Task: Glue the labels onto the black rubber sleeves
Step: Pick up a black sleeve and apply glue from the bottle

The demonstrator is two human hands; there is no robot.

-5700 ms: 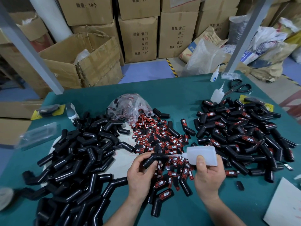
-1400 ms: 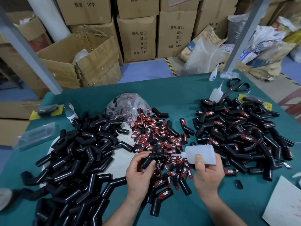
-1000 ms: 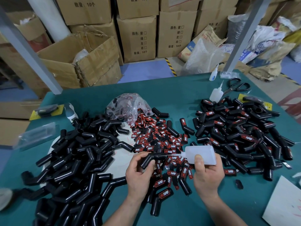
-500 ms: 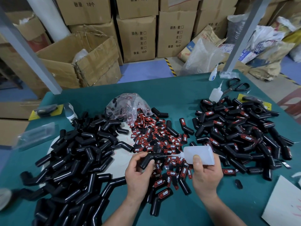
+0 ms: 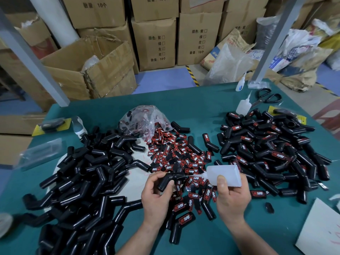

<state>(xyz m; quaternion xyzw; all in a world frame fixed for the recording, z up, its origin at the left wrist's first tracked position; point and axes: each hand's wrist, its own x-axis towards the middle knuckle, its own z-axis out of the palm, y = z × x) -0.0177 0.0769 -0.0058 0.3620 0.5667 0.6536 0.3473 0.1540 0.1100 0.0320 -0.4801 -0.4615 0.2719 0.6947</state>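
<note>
Hardly anything has shifted over the last few seconds: both hands keep the same things, and the glue bottle (image 5: 224,174) has only edged a shade closer to the bent sleeve (image 5: 164,183). The left hand (image 5: 156,196) grips that sleeve by its lower limb, fingers and thumb curled round it, just above the near edge of the heap of labels (image 5: 176,155). The right hand (image 5: 232,197) is wrapped round the bottle, thumb on its front, holding it on its side so that the thin nozzle points left at the sleeve's upper limb. Whether the tip touches the rubber I cannot tell from where I stand.

On the green table (image 5: 202,103), the red-and-black labels spill from a clear plastic bag (image 5: 145,120) in the middle. A pile of plain sleeves (image 5: 88,173) lies to the left and a pile of labelled sleeves (image 5: 266,151) to the right. At the far right of the table a small spare bottle (image 5: 243,105) stands beside black scissors (image 5: 266,98). A white sheet (image 5: 322,229) lies at the near right corner. Cardboard boxes (image 5: 154,43) are stacked on the floor behind.
</note>
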